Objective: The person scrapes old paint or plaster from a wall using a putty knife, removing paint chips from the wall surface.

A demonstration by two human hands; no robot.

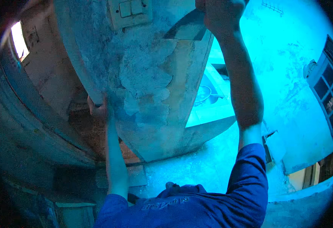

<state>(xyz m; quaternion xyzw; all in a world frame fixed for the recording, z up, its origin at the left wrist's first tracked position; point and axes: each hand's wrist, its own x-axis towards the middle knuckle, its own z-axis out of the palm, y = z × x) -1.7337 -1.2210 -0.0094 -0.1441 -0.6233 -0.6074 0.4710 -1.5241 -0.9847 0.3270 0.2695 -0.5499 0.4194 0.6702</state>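
Observation:
My right hand (224, 17) is raised high, its fingers closed round the handle of a putty knife. The handle is mostly hidden in the fist. Fanning out to the left, the wide flat blade (187, 29) lies in front of the upper part of a patchy, worn wall (143, 76). Whether its edge touches the wall I cannot tell. Lower on the left, my left hand (98, 107) is closed round the wall's left edge; part of its fingers is in shadow. Pale, uneven patches mark the wall between my two arms.
A double light switch (131, 8) sits on the wall at the top. Past the wall's right edge, a pale counter (197, 118) bears a round pan (203, 94). A paned window (328, 91) is at far right. Bricks (128, 152) show low behind my left forearm.

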